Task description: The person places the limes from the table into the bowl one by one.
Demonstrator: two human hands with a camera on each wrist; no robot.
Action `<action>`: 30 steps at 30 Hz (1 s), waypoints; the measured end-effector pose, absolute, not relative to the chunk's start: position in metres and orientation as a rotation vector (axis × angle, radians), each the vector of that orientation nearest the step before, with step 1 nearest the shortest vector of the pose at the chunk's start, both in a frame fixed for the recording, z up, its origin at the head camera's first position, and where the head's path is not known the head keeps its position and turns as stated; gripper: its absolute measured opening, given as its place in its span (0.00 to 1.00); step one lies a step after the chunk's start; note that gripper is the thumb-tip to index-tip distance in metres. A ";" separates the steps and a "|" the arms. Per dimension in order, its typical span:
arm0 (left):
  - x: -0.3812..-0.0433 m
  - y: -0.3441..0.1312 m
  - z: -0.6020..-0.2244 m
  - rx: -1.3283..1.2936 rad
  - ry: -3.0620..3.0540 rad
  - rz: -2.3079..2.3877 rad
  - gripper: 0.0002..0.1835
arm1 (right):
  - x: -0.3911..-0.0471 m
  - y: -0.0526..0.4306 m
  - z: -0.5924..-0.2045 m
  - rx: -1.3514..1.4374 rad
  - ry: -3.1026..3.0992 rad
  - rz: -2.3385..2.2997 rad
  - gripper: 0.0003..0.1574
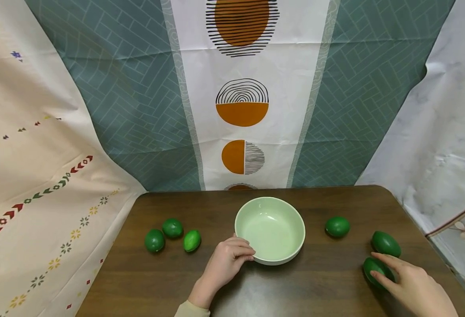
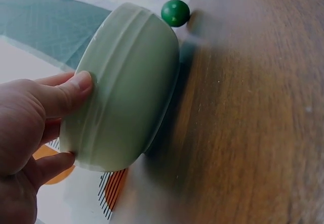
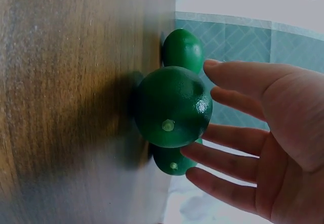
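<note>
My left hand (image 1: pixel 229 258) grips the near left rim of a pale green bowl (image 1: pixel 269 229). Its thumb presses the outer wall of the bowl (image 2: pixel 126 87) in the left wrist view, with other fingers partly behind the rim. On the right, my right hand (image 1: pixel 416 286) reaches around a dark green lime (image 1: pixel 378 269), thumb on one side and fingers on the other. The right wrist view has this lime (image 3: pixel 173 106) beside the spread, nearly straight fingers of the right hand (image 3: pixel 253 138), the lime still on the table. A second lime (image 1: pixel 386 243) lies just beyond it.
Another lime (image 1: pixel 337 226) lies right of the bowl. Left of it sit two dark green limes, one nearer (image 1: pixel 155 241) and one farther (image 1: pixel 173 228), and a brighter green lime (image 1: pixel 192 241). The brown wooden table (image 1: pixel 311 290) ends at a patterned cloth (image 1: pixel 240 132) behind.
</note>
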State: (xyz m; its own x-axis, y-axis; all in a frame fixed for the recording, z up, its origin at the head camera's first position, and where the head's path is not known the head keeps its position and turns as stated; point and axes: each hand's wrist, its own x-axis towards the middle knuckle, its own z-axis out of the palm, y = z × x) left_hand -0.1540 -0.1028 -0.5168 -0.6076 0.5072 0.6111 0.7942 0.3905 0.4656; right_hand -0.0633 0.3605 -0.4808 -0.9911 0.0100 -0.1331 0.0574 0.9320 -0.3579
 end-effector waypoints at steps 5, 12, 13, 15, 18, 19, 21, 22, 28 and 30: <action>-0.154 -0.103 -0.516 -1.130 -2.290 -1.056 0.07 | -0.064 0.360 -0.484 0.087 2.924 -0.571 0.44; -0.154 -0.104 -0.516 -1.109 -2.325 -1.008 0.07 | -0.064 0.360 -0.488 0.133 2.863 -0.596 0.47; -0.154 -0.104 -0.516 -1.106 -2.326 -0.996 0.07 | -0.064 0.360 -0.488 0.136 2.850 -0.600 0.48; -0.153 -0.104 -0.516 -1.102 -2.324 -0.982 0.08 | -0.064 0.360 -0.488 0.144 2.825 -0.610 0.49; -0.153 -0.104 -0.516 -1.107 -2.313 -0.979 0.08 | -0.063 0.359 -0.489 0.147 2.817 -0.621 0.49; -0.154 -0.104 -0.516 -1.112 -2.308 -0.983 0.08 | -0.062 0.359 -0.489 0.147 2.817 -0.625 0.49; -0.154 -0.105 -0.517 -1.124 -2.299 -0.993 0.08 | -0.062 0.359 -0.489 0.140 2.816 -0.626 0.49; -0.154 -0.105 -0.518 -1.130 -2.295 -0.998 0.08 | -0.062 0.360 -0.490 0.136 2.816 -0.624 0.50; -0.156 -0.106 -0.519 -1.141 -2.300 -1.001 0.08 | -0.063 0.367 -0.493 0.103 2.793 -0.616 0.54; -0.156 -0.106 -0.519 -1.138 -2.301 -1.005 0.08 | -0.063 0.369 -0.494 0.095 2.785 -0.623 0.56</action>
State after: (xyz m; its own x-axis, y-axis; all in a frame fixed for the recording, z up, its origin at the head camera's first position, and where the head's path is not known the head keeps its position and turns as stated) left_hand -0.1561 -0.1060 -0.5190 -0.5982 0.5273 0.6033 0.8010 0.4155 0.4311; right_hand -0.0631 0.3686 -0.4942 -0.9571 0.0021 -0.2896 0.1254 0.9045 -0.4077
